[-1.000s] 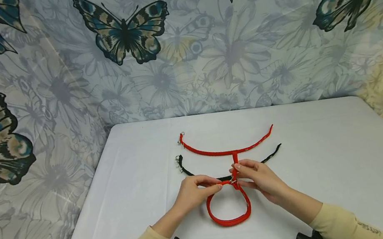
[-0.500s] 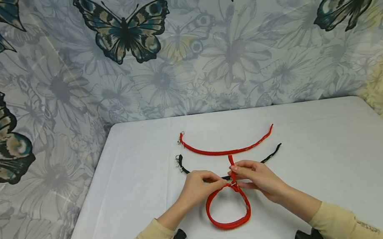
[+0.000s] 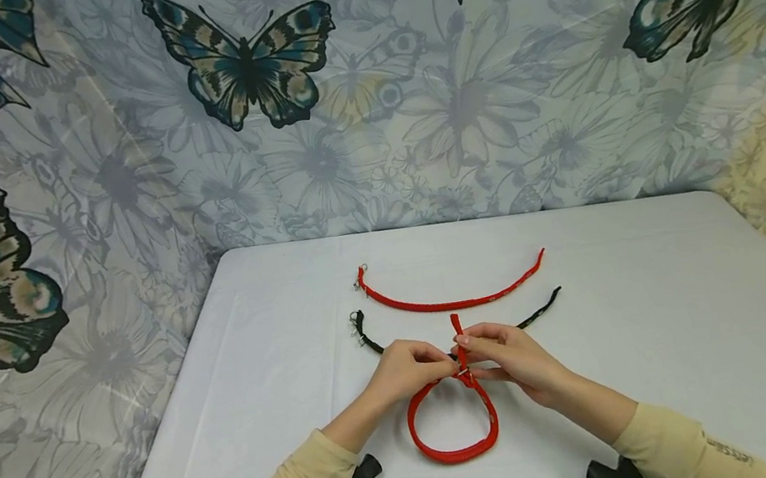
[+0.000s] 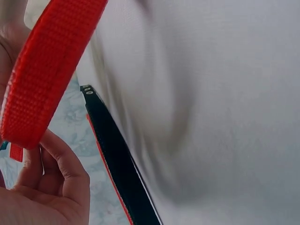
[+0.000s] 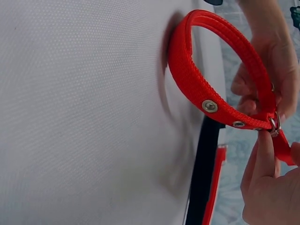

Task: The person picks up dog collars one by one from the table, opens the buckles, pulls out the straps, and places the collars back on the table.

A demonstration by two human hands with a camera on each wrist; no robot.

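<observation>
A red webbing collar (image 3: 457,456) is bent into a loop above the table, its metal eyelets and buckle plain in the right wrist view. My left hand (image 3: 408,370) pinches the loop by the buckle (image 5: 274,123). With thumb and fingers, my right hand (image 3: 517,360) grips the strap's free end (image 3: 456,324), which sticks up past the buckle. Behind the hands lies a black collar (image 3: 539,308), its middle hidden by them. Farther back a second red collar (image 3: 455,305) lies stretched in a shallow curve, with metal fittings at its left end.
A white cloth covers the table (image 3: 666,293). Black devices (image 3: 364,472) show beneath both forearms. A butterfly-patterned fabric (image 3: 453,109) hangs behind the table and along its left side.
The left hand has moved slightly right, closer to the buckle. The strap's raised end has shifted left and down, drawing away from the far red collar. The loop sits slightly lower and farther left.
</observation>
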